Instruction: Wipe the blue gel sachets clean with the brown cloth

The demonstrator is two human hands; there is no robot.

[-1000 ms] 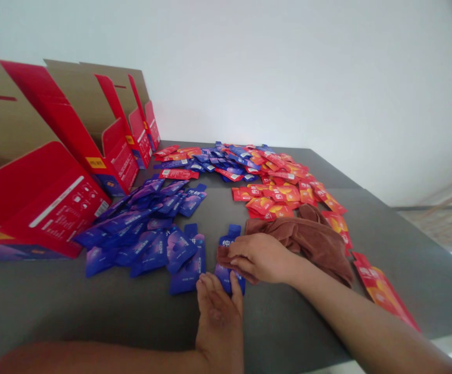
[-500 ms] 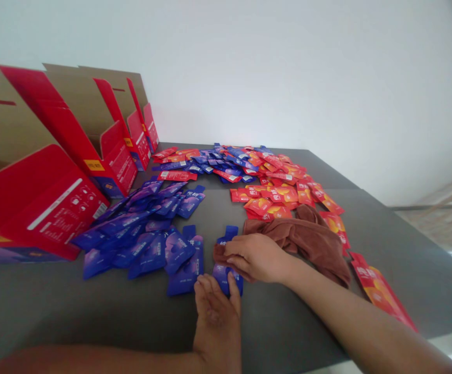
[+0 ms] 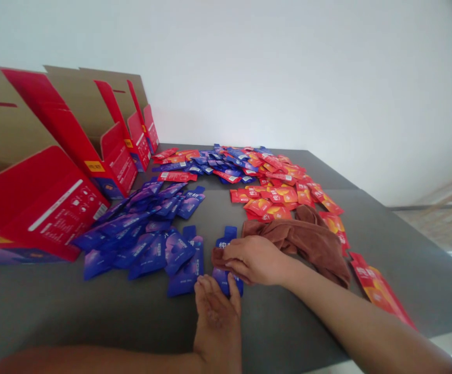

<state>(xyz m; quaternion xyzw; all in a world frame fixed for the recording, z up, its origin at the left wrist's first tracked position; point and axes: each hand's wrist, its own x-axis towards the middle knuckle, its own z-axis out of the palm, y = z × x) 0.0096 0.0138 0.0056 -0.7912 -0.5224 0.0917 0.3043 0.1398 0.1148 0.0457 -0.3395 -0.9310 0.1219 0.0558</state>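
A blue pouch [image 3: 226, 284] lies flat on the dark table, its narrow spout end pointing away from me. My left hand [image 3: 215, 306] rests at the pouch's near end, fingers stretched and thumb apart, steadying its lower edge. My right hand [image 3: 255, 259] is closed on a bunched edge of a brown cloth [image 3: 314, 241] and presses it on the middle of the pouch, partly covering the printing. The rest of the cloth trails to the right. Just left lies another blue pouch [image 3: 189, 278], at the edge of a heap of blue pouches [image 3: 132, 228].
Open red cartons [image 3: 54, 200] with raised brown flaps stand in a row along the left. Red pouches [image 3: 276, 195] spread at the back right, mixed with blue ones [image 3: 226, 158] near the wall. A single red pouch [image 3: 382, 288] lies at the right on the grey table [image 3: 288, 322].
My right hand has shifted the cloth's edge slightly over the blue pouch with small movements. My left hand stays at the pouch's near end. The view has tilted a little.
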